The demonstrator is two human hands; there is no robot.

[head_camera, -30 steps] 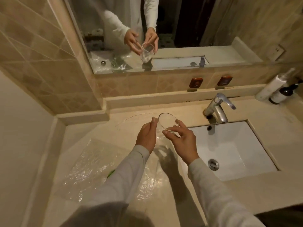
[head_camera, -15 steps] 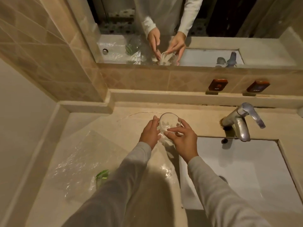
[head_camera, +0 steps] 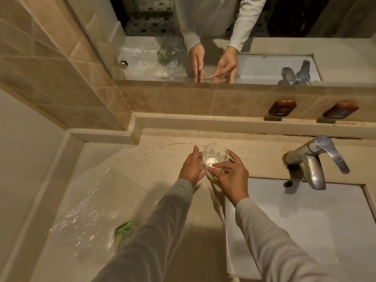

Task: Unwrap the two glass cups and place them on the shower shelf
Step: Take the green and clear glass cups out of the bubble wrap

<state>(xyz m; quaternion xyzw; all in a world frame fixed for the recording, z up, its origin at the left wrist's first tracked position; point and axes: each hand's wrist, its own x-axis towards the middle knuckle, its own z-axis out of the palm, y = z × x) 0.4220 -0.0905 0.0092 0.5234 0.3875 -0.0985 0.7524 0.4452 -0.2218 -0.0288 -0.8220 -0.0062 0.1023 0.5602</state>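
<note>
Over the beige counter (head_camera: 166,159), just left of the white basin (head_camera: 305,220), a clear glass cup (head_camera: 215,157) stood mouth-up between the two hands, its faceted wall and thick base visible from above. Left hand (head_camera: 191,167): fingers nearly straight, laid against the cup's left side, forefinger reaching to the rim. Right hand (head_camera: 232,177): fingers curled round the cup's near and right side, thumb and forefinger pinched together at the lower wall; whether they caught bare glass or a film of wrap could not be told, nor whether the base touched the counter. Clear plastic wrap (head_camera: 91,208) lay spread and crinkled on the counter's left part. At its near edge a green glass cup (head_camera: 123,234) showed within the wrap, partly hidden by the left sleeve (head_camera: 162,231); its posture could not be told. A chrome tap (head_camera: 313,163) stood behind the basin, right of the hands. On the ledge (head_camera: 203,121) beneath the mirror (head_camera: 203,47) sat a brown tag (head_camera: 281,108) marked HOT and a second brown tag (head_camera: 339,111) with lettering too blurred to read. The mirror repeated both hands and the wrap.
</note>
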